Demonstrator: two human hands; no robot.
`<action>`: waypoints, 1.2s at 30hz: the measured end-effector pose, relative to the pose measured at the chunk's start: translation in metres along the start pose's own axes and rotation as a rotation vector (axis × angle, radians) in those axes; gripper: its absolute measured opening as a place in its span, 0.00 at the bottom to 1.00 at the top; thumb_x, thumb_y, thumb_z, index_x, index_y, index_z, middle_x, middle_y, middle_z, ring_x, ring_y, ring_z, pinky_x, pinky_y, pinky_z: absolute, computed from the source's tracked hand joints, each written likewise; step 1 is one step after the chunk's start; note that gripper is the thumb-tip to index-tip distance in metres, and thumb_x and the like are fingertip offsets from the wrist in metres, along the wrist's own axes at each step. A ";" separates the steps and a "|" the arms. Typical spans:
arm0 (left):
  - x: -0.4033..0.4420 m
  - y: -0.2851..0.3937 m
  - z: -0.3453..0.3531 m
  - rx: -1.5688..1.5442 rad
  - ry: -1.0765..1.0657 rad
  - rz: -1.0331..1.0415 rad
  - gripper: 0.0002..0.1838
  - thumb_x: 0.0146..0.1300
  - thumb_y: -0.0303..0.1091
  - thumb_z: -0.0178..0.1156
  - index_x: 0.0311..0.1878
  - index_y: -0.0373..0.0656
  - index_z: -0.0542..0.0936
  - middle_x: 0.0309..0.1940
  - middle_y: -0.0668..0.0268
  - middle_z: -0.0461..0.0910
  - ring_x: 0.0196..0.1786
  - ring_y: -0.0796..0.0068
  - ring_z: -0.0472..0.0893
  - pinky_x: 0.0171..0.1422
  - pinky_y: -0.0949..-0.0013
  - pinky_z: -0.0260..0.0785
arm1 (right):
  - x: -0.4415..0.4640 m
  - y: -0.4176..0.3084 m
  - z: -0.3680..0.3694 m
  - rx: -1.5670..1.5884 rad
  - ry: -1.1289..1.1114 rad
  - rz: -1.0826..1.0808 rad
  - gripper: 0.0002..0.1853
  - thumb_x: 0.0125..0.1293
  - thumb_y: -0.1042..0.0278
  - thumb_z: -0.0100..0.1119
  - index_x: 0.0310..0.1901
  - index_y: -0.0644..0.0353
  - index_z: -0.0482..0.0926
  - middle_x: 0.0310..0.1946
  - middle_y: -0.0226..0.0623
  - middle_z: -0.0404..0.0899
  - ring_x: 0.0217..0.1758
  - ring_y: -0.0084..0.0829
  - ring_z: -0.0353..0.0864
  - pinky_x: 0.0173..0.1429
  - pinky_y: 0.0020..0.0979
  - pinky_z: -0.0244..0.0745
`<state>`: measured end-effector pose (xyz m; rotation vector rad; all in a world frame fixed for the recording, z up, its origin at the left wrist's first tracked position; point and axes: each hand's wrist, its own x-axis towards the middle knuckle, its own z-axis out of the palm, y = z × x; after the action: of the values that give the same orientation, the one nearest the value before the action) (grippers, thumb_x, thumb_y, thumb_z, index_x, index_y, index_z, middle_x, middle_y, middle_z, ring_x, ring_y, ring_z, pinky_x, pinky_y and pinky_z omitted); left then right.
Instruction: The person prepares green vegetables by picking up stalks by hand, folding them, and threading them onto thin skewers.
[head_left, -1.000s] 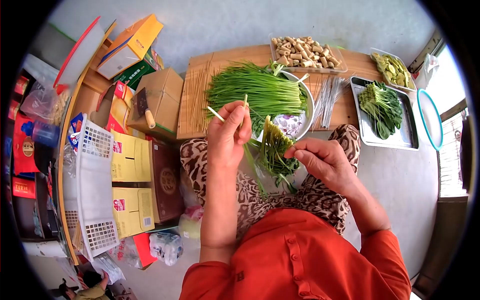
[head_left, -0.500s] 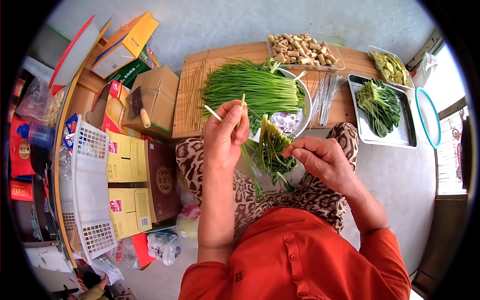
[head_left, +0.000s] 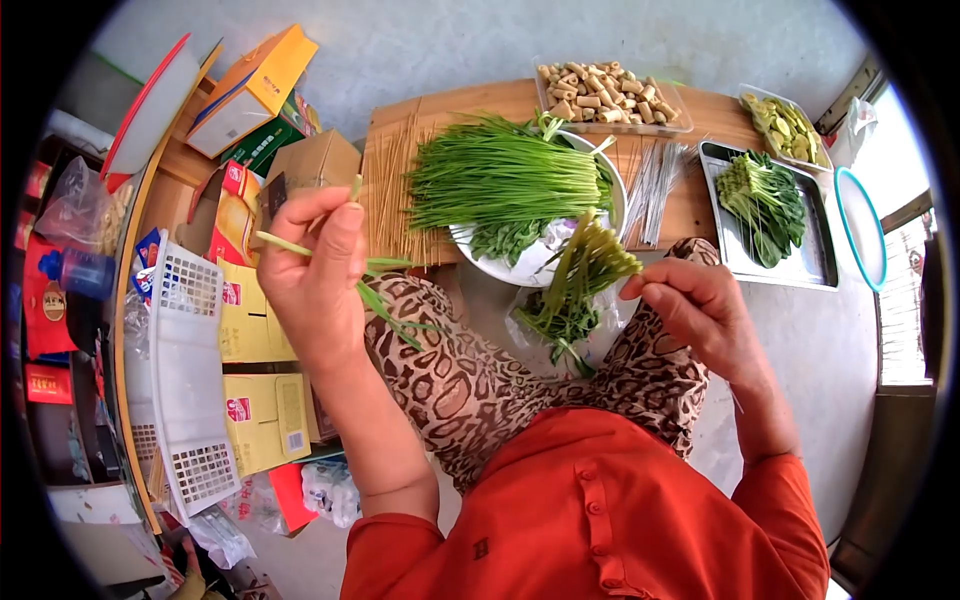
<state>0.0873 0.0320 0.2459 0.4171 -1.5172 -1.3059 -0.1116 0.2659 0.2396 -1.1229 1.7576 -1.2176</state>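
My left hand (head_left: 318, 270), raised over my left thigh, is closed on a few green stalks (head_left: 285, 243) whose leafy ends hang down behind it. At the right, my right hand (head_left: 690, 305) pinches the edge of a bundle of leafy greens (head_left: 575, 285), which hangs above my lap with its stem ends fanned upward. Beyond it a white bowl (head_left: 618, 190) carries a large heap of long green chives (head_left: 505, 180) and some loose leaves. Thin wooden skewers (head_left: 392, 185) lie left of the chives, and metal skewers (head_left: 655, 195) lie right of the bowl.
Behind the bowl is a clear tray of cut tan pieces (head_left: 605, 95). A metal tray (head_left: 820, 265) with leafy bundles (head_left: 765, 205) and a container of green slices (head_left: 785, 130) are at the right. Boxes (head_left: 262, 420) and a white basket (head_left: 185, 370) stand left. Part of another person shows bottom left.
My left hand has moved left and toward me with its stalks, away from the bundle. My right hand has shifted slightly right, and the bundle has moved right with it.
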 end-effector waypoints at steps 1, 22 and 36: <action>-0.001 -0.001 0.001 0.006 0.002 -0.001 0.07 0.61 0.25 0.60 0.42 0.39 0.78 0.21 0.74 0.70 0.18 0.89 0.62 0.20 0.84 0.51 | -0.001 -0.004 -0.002 -0.006 -0.003 0.020 0.10 0.69 0.69 0.52 0.40 0.67 0.79 0.27 0.30 0.77 0.30 0.18 0.70 0.37 0.22 0.67; -0.030 -0.073 0.047 -0.570 -0.221 -0.600 0.12 0.64 0.38 0.60 0.44 0.39 0.78 0.26 0.73 0.73 0.20 0.88 0.63 0.19 0.83 0.50 | 0.012 0.012 0.020 -0.005 -0.078 -0.091 0.10 0.70 0.68 0.51 0.41 0.65 0.79 0.26 0.35 0.78 0.29 0.21 0.74 0.36 0.26 0.71; -0.031 -0.076 0.050 -0.625 -0.179 -0.623 0.10 0.63 0.33 0.62 0.44 0.39 0.81 0.21 0.72 0.72 0.18 0.87 0.65 0.18 0.82 0.52 | 0.017 0.023 0.024 0.005 -0.055 -0.123 0.10 0.69 0.68 0.51 0.41 0.66 0.79 0.27 0.36 0.79 0.29 0.22 0.75 0.36 0.26 0.72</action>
<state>0.0306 0.0557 0.1722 0.3790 -1.0555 -2.2633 -0.1020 0.2464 0.2093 -1.2661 1.6642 -1.2505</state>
